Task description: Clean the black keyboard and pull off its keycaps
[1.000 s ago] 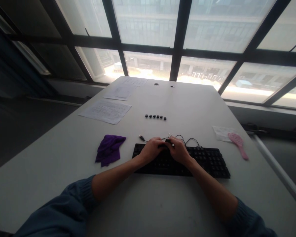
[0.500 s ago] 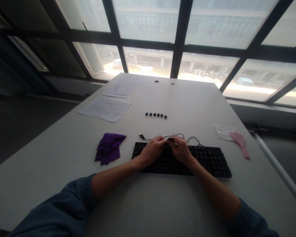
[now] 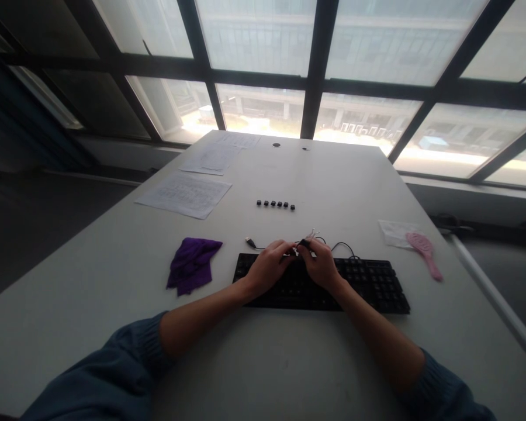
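Observation:
Both my hands meet over the back edge of a black keyboard [image 3: 368,286] on the white table [image 3: 289,362]. My left hand [image 3: 269,266] has its fingers curled and pinched against the fingers of my right hand [image 3: 319,263]. Between the fingertips is a small dark piece with a thin white wire tool [image 3: 309,238] sticking up from it; it looks like a keycap in a puller. The keyboard's black cable [image 3: 342,247] loops behind my hands and ends in a plug [image 3: 249,241] to the left. A row of several loose black keycaps [image 3: 276,204] lies farther back.
A crumpled purple cloth [image 3: 193,263] lies left of the keyboard. A pink brush [image 3: 425,250] and a small white sheet [image 3: 394,231] are at the right. Printed papers [image 3: 184,194] lie at the far left, more [image 3: 219,156] near the window. The table's right edge drops off beyond the brush.
My hands have stayed together at the keyboard's back edge, with the small piece and white tool lifted slightly between the fingertips. The camera has shifted a little.

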`<state>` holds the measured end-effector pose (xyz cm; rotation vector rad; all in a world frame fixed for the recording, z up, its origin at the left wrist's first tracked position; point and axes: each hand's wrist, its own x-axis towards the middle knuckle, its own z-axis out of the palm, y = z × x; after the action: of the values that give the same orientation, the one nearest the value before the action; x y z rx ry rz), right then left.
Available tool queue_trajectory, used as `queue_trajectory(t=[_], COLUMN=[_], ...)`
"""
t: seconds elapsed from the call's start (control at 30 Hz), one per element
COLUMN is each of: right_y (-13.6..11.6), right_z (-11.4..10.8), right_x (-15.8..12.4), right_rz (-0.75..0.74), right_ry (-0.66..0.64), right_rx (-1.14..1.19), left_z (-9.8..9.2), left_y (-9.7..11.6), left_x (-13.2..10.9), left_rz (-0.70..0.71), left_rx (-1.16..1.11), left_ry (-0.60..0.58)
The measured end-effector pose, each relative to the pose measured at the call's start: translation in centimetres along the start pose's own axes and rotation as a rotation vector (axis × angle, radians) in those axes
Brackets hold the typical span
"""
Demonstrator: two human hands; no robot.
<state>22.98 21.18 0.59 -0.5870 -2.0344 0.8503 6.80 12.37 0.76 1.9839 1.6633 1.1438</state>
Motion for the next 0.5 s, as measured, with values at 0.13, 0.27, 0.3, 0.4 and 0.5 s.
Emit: queue_trajectory(t=[0.13, 0.27, 0.3, 0.4, 0.5], right_y=[0.24, 0.45, 0.48, 0.53, 0.49], right_z=[0.1, 0.16, 0.17, 0.18, 0.18], right_x=[-0.06, -0.12, -0.13, -0.17, -0.2], right_rz=[0.041, 0.04, 0.034, 0.015, 0.003], right_ry=[-0.036, -0.059, -0.061, -0.072, -0.078], right_rx=[-0.02, -0.027, -0.029, -0.031, -0.033], left_z=[-0.01, -0.05, -0.07, -0.11, -0.12], left_y=[-0.05, -0.23, -0.29, -0.41, -0.43], left_x=[-0.01, 0.04, 0.06, 0.07, 0.06], left_rz=[-0.012, -0.023, -0.028, -0.046, -0.04], left_rx=[-0.002, -0.02, -0.027, -0.042, -0.052], left_ry=[0.004, 0.014, 0.014, 0.012, 0.012])
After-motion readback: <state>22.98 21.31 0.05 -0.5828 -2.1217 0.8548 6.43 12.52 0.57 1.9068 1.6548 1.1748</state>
